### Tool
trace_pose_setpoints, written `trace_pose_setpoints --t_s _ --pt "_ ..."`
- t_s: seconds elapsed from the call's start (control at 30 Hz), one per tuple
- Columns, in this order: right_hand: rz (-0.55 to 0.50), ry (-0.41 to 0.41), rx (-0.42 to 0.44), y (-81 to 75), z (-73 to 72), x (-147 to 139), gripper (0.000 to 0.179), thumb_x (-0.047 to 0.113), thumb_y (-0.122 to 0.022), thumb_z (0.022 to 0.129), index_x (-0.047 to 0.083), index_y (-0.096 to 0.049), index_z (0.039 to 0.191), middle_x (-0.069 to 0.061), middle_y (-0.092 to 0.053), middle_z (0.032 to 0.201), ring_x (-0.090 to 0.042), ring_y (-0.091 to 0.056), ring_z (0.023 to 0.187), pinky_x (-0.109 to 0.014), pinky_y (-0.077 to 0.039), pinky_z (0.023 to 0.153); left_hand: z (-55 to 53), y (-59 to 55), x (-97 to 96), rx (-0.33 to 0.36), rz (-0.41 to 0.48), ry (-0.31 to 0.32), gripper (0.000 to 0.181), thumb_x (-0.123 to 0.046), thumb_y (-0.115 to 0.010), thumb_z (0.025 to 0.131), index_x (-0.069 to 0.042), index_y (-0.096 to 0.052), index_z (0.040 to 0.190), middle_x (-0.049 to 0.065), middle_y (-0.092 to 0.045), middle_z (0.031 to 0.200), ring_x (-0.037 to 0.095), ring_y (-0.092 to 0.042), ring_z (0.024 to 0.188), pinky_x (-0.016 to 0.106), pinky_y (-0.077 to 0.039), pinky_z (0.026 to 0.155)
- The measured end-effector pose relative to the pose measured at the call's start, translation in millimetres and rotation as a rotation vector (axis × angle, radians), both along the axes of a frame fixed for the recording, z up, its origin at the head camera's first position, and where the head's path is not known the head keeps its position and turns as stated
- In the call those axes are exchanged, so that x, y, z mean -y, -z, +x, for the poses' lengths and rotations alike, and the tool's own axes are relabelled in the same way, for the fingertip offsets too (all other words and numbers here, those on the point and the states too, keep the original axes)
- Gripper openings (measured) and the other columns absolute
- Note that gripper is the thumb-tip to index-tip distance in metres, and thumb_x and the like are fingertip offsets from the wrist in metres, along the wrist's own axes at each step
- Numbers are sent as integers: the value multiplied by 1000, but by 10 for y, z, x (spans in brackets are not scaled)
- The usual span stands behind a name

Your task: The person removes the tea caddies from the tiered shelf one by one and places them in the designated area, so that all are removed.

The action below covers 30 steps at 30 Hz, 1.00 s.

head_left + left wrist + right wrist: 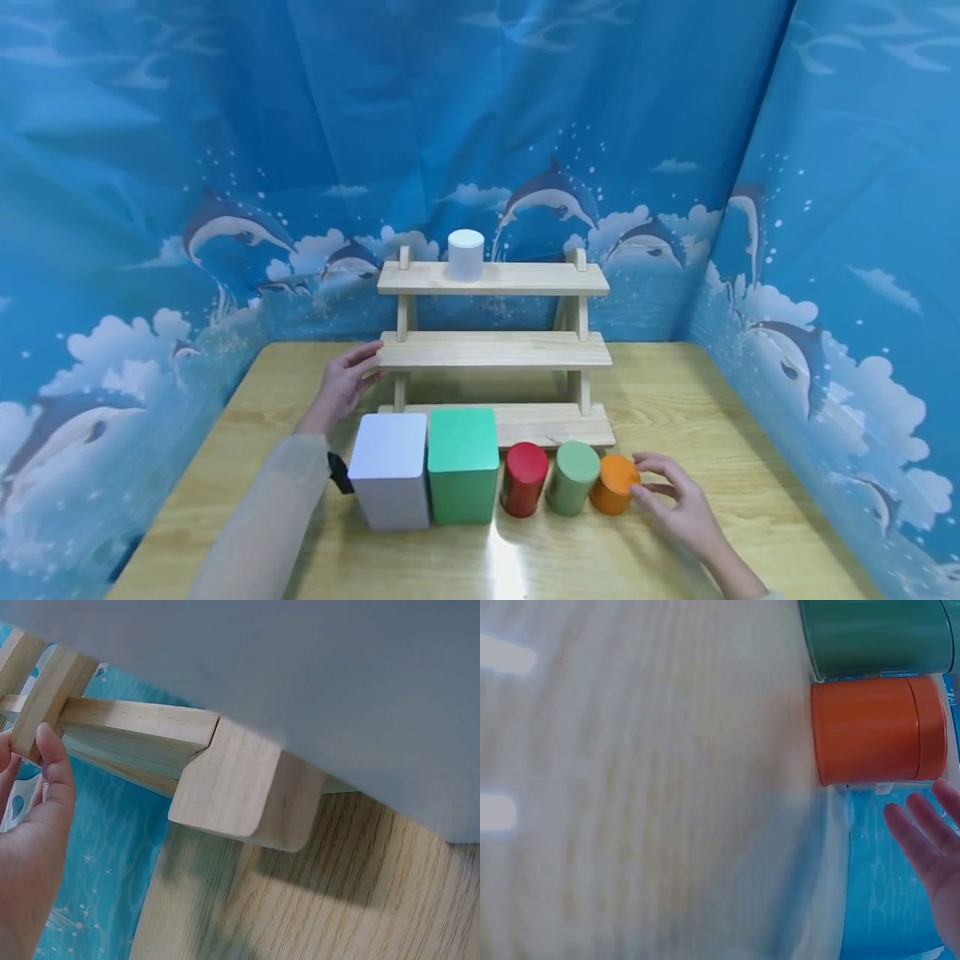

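Observation:
A three-tier wooden display shelf [495, 350] stands at the middle of the table. My left hand [350, 382] is at the left end of its middle board, which sits between thumb and fingers in the left wrist view. In front stands a row: a pale lavender box [390, 475], a green box [463, 475], a red canister [522, 479], a light green canister [573, 479] and an orange canister [617, 485]. My right hand [678, 504] is beside the orange canister, fingers spread and fingertips close to its lid. A white cylinder [466, 257] stands on the top board.
The wooden table [750, 467] extends to both sides of the shelf. Blue curtains [360, 108] with dolphins and clouds enclose its back and sides. The lavender box stands close by my left forearm.

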State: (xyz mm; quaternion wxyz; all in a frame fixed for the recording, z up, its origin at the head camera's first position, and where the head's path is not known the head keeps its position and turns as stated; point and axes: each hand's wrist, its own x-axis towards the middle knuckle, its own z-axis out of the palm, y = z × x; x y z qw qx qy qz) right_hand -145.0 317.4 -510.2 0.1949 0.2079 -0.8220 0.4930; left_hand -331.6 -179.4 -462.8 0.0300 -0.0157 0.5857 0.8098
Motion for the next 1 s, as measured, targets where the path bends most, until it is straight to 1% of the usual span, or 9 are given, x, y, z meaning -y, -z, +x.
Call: trace_pose_setpoints --t_s 0.07,0.17,0.37,0.47,0.53,0.6,0.73,0.97,1.0 --pt "-13 -8 -2 -18 -2 -8 32 -14 -68 75 -4 -58 104 -25 -54 116 -11 -53 109 -21 -54 76 15 16 -5 0 14 -4 39 -6 -62 89 -2 -55 127 -1 -59 113 13 -59 97 29 -55 80" --pt "-15 5 1 -34 8 -11 29 -13 -67 76 -3 -59 103 -25 -54 114 -11 -54 106 -20 -54 75 34 43 -19 5 24 -9 39 -5 -62 88 -2 -55 126 -2 -60 111 13 -60 96 30 -55 80" --pt "-7 30 -2 -45 21 -4 26 -13 -66 78 -3 -60 101 -25 -56 110 -11 -57 102 -20 -54 74 52 74 -38 13 -14 -11 44 -7 -61 90 1 -49 131 1 -56 117 12 -60 97 30 -54 82" --pt "15 72 -2 -79 3 19 28 -12 -66 78 1 -61 102 -21 -59 108 -9 -58 99 -17 -53 73 51 67 -48 13 -33 -19 44 -8 -61 90 0 -49 132 3 -54 120 12 -60 97 29 -54 82" --pt "29 95 1 -142 -9 52 28 -12 -65 79 3 -62 102 -19 -60 106 -8 -58 97 -17 -53 72 43 58 -55 7 -40 -16 45 -9 -61 90 0 -48 132 5 -53 123 12 -59 97 29 -54 83" --pt "40 110 0 -246 -16 105 26 -12 -65 80 2 -63 101 -17 -62 104 -9 -59 96 -16 -53 72 30 51 -59 0 -40 -16 46 -9 -61 90 0 -48 132 7 -52 124 12 -59 97 29 -54 83" --pt "43 105 -1 -462 -35 207 22 -12 -64 80 -1 -62 100 -19 -62 103 -11 -59 95 -17 -53 72 24 41 -53 -8 -33 -11 47 -9 -61 90 2 -46 133 6 -53 123 12 -59 97 28 -54 82" --pt "36 81 -13 -383 -311 128 23 -4 -65 83 5 -62 104 -17 -61 109 -5 -57 99 -17 -52 74 40 20 -27 -27 -47 -6 47 -10 -60 91 2 -45 133 6 -51 125 11 -59 96 27 -54 81" --pt "43 80 -12 -409 -336 142 23 -3 -65 84 5 -62 105 -17 -61 109 -6 -57 99 -17 -52 75 37 14 -19 -29 -44 -7 47 -10 -60 91 2 -46 133 7 -51 125 11 -59 96 27 -54 81"
